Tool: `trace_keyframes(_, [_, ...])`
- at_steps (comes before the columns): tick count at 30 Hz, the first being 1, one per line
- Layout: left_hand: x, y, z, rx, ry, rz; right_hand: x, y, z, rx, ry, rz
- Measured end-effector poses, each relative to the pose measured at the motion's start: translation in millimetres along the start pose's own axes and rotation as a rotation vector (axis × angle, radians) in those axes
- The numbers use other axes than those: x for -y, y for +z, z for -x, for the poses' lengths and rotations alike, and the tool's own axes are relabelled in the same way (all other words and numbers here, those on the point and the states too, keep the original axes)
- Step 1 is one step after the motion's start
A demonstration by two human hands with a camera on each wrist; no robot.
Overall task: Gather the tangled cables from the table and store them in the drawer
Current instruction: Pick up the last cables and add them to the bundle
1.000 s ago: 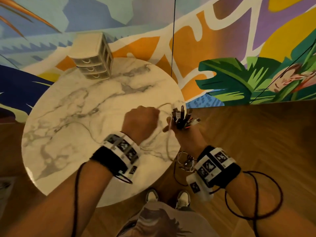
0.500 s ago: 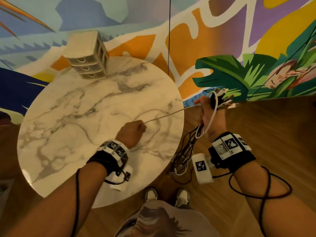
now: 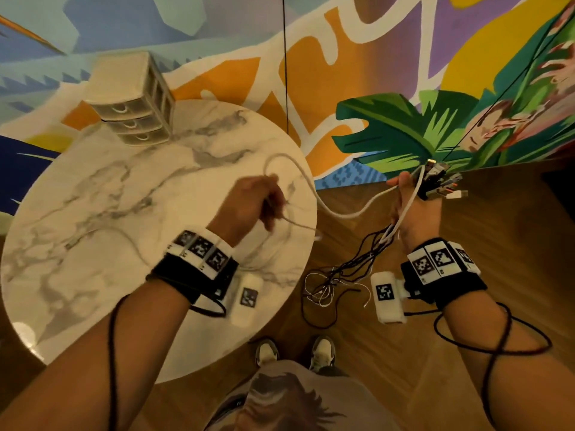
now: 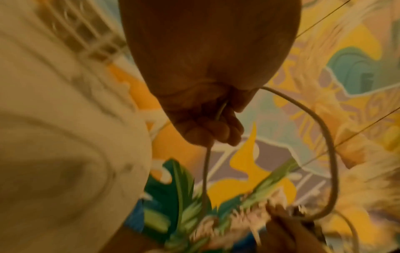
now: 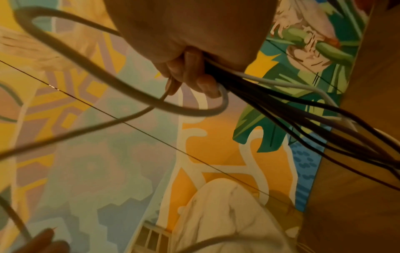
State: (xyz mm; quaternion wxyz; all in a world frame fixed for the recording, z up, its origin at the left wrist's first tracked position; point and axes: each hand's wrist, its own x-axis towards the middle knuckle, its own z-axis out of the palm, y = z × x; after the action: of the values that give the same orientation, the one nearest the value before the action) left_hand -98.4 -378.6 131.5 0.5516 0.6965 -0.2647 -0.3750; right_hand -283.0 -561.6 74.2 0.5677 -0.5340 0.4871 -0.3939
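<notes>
Cables (image 3: pixel 348 269): head view, your right hand (image 3: pixel 417 209) grips the bundle off the table (image 3: pixel 93 244) edge, plugs up, tails dangling; your left hand (image 3: pixel 249 203) pinches the white cable (image 3: pixel 311 194) looping over the marble. Drawer unit (image 3: pixel 133 101) at the far rim, all drawers closed, so storing remains. Left wrist: fingers (image 4: pixel 216 126) curled round the cord (image 4: pixel 324 137). Right wrist: fingers (image 5: pixel 194 75) clenched on dark and white strands (image 5: pixel 303 109).
</notes>
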Motion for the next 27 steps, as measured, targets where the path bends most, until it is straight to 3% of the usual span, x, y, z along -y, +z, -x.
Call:
trace_keyframes(3, [54, 44, 14, 0.273, -0.22, -0.093, -4, -26, -7, -0.024, 0.002, 0.06])
trace_keyframes(6, [115, 64, 27, 0.467, -0.371, -0.398, -1, -49, 1, -0.013, 0.02, 0.095])
trace_keyframes(7, [128, 66, 30, 0.551, -0.387, -0.569, 1, -54, 5, 0.005, 0.026, 0.116])
trace_keyframes(9, [131, 71, 28, 0.668, -0.261, -0.903, 2, -61, 13, 0.056, 0.009, 0.179])
trace_keyframes(10, [123, 77, 26, 0.682, -0.16, -0.906, 1, -62, 17, 0.089, -0.001, 0.213])
trace_keyframes(14, [68, 121, 6, 0.44, -0.036, -0.319, -9, -60, 31, 0.302, -0.014, 0.268])
trace_keyframes(17, [33, 149, -13, 0.576, 0.044, -0.131, 3, -57, 37, 0.413, -0.024, 0.313])
trace_keyframes(19, [23, 150, -21, 0.602, 0.085, -0.163, 12, -59, 39, 0.509, -0.056, 0.339])
trace_keyframes(22, [47, 128, -35, 0.487, 0.099, -0.365, 11, -71, 35, 0.524, -0.011, 0.382])
trace_keyframes(25, [90, 100, -38, 0.415, 0.029, -0.551, 5, -85, 27, 0.325, 0.034, 0.336])
trace_keyframes(27, [118, 87, -34, 0.494, -0.029, -0.851, 8, -90, 22, 0.216, 0.046, 0.275])
